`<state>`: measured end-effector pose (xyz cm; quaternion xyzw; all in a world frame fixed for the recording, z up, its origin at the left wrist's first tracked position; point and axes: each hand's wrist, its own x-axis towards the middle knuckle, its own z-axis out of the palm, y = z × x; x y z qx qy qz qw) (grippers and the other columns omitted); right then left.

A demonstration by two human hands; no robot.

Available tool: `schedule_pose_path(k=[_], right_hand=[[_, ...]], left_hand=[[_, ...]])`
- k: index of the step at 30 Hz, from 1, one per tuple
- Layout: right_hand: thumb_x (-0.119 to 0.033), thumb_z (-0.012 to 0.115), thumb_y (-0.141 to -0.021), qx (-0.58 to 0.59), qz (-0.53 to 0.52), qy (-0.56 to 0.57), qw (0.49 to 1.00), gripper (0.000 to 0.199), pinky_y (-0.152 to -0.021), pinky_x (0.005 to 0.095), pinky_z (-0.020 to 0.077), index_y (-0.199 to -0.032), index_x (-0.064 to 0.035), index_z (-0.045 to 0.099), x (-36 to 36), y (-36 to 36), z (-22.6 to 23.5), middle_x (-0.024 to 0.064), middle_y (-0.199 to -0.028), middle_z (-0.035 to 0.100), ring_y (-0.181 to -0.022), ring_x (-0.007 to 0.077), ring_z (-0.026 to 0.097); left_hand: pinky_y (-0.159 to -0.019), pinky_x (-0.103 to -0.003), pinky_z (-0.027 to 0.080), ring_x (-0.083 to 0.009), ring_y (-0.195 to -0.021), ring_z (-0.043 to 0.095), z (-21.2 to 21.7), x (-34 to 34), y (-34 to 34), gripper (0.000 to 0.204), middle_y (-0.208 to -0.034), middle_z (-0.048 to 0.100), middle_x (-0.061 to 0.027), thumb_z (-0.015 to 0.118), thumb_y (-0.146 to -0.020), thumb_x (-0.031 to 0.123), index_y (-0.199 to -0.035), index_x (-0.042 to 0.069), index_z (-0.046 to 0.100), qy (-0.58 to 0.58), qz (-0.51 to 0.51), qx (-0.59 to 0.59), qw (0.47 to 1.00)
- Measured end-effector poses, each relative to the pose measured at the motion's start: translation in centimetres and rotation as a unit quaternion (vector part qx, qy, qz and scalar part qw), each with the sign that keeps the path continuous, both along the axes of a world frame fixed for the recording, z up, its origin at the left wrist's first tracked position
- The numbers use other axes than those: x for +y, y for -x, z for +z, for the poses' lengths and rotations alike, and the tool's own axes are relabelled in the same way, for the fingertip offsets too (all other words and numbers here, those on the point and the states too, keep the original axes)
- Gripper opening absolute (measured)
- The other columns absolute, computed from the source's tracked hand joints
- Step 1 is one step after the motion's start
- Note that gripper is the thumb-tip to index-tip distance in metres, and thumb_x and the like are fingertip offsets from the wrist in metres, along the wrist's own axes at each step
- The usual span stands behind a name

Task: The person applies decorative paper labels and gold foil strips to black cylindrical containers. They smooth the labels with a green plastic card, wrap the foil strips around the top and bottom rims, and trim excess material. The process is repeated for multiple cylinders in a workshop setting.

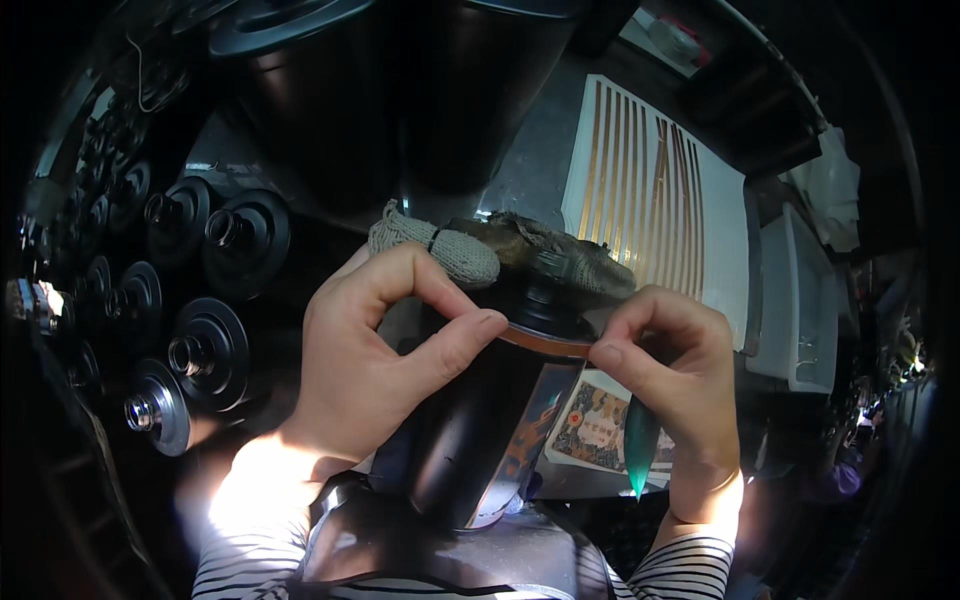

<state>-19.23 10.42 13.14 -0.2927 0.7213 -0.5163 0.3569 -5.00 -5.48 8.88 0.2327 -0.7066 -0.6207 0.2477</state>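
One copper-coloured strip [545, 344] is pinched at either end by left hand [352, 365] and right hand [685, 372], kept apart seemingly for tautness. Between them, one black canister [458, 425] is positioned beneath it.

A white bin [777, 295] sits at right, beside crumpled white material [833, 190]; a patterned card [592, 430] (partly hidden) lies nearer.

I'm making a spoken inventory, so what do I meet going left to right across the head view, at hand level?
Black bottles, left hand, brown strip, right hand, white tray.
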Motion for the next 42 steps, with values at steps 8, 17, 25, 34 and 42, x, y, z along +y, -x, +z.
schedule_pose_path(k=[8,17,25,34,42], right_hand=[[-0.01,0.071,-0.076,0.018,-0.001,-0.024,1.0,0.013,-0.056,0.0164,0.0364,-0.075,-0.0011,0.062,-0.1,-0.1,0.4,-0.0017,-0.069,0.058,-0.061,0.0025,0.047],[-0.008,0.071,-0.075,0.047,0.005,-0.029,0.998,0.014,-0.055,0.0165,0.037,-0.072,-0.0012,0.059,-0.3,-0.1,0.4,-0.0017,-0.067,0.057,-0.061,0.003,0.048],[-0.006,0.072,-0.074,0.052,-0.013,-0.048,0.997,0.016,-0.052,0.0155,0.0381,-0.071,-0.0015,0.057,-0.6,-0.6,0.9,-0.0004,-0.064,0.056,-0.056,0.0036,0.051],[-0.007,0.072,-0.075,0.048,-0.01,-0.038,0.998,0.017,-0.052,0.0155,0.0381,-0.071,-0.0016,0.057,-0.5,-0.4,0.9,-0.0004,-0.064,0.055,-0.056,0.0033,0.05],[-0.007,0.071,-0.075,0.062,0.002,-0.042,0.997,0.017,-0.055,0.0163,0.0383,-0.07,-0.0017,0.056,-0.6,-0.4,1.0,-0.0018,-0.065,0.054,-0.06,0.003,0.049]], left_hand=[[-0.066,-0.026,0.039,-0.0132,-0.072,0.051,0.3,0.1,0.1,0.018,-0.07,0.055,-0.0027,0.075,-0.069,0.015,-0.067,0.005,0.06,0.038,-0.001,-0.009,0.999],[-0.077,-0.025,0.041,-0.0126,-0.085,0.053,0.2,0.1,0.0,0.016,-0.089,0.058,-0.0043,0.067,-0.078,0.011,-0.09,0.003,0.061,-0.02,-0.025,0.029,0.999],[-0.091,-0.025,0.041,-0.0143,-0.104,0.052,-0.6,0.7,0.8,0.042,-0.11,0.055,-0.0073,0.07,-0.079,0.018,-0.115,0.002,0.055,-0.206,-0.079,0.12,0.968],[-0.087,-0.026,0.042,-0.0137,-0.098,0.055,-1.4,0.3,0.8,0.03,-0.104,0.06,-0.0064,0.069,-0.081,0.015,-0.106,0.002,0.061,-0.204,-0.074,0.134,0.967],[-0.085,-0.024,0.042,-0.012,-0.093,0.056,-1.1,0.4,0.7,0.021,-0.097,0.061,-0.0052,0.066,-0.083,0.013,-0.1,0.002,0.063,-0.191,-0.076,0.123,0.971]])
